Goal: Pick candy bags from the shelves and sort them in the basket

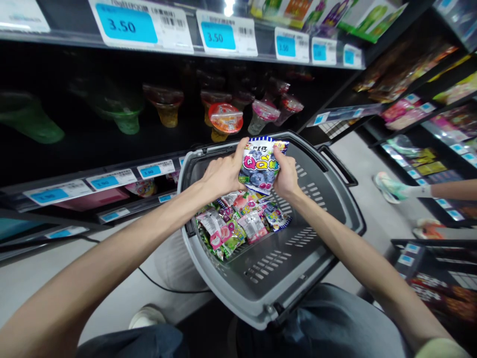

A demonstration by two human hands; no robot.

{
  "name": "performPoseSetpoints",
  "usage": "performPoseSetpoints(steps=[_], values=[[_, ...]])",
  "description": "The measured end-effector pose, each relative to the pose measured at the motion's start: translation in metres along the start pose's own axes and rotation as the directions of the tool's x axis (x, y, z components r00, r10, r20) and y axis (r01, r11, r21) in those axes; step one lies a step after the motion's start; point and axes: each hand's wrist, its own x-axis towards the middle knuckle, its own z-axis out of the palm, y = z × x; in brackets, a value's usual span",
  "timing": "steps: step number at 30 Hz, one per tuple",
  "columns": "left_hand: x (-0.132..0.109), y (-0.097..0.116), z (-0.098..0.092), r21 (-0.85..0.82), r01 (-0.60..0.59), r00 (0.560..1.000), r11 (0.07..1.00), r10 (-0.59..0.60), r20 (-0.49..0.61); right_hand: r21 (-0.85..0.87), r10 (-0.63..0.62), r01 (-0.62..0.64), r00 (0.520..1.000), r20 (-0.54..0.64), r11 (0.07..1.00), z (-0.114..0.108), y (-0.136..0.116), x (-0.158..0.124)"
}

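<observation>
A blue and white candy bag [262,166] printed with blueberries is held upright above a grey shopping basket [335,199]. My left hand [222,174] grips its left edge and my right hand [286,175] grips its right edge, fingers closed on the packet. Under the bag, several small colourful candy packets [238,221] lie piled in the basket's far left corner. The basket rests tilted on my lap.
Dark shelves [112,124] with jelly cups [225,119] and blue price tags [126,24] stand right behind the basket. More snack shelves [428,114] line the right side. Another person's feet [391,188] stand in the aisle at right. A black cable [164,286] runs across the floor.
</observation>
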Motion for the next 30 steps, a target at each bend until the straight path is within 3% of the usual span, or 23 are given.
performPoseSetpoints(steps=[30], values=[[-0.0003, 0.0023, -0.0036, -0.045, 0.01, 1.0, 0.999, -0.01, 0.002, 0.019, 0.017, -0.017, 1.0, -0.004, 1.0, -0.0008, 0.0028, 0.0017]])
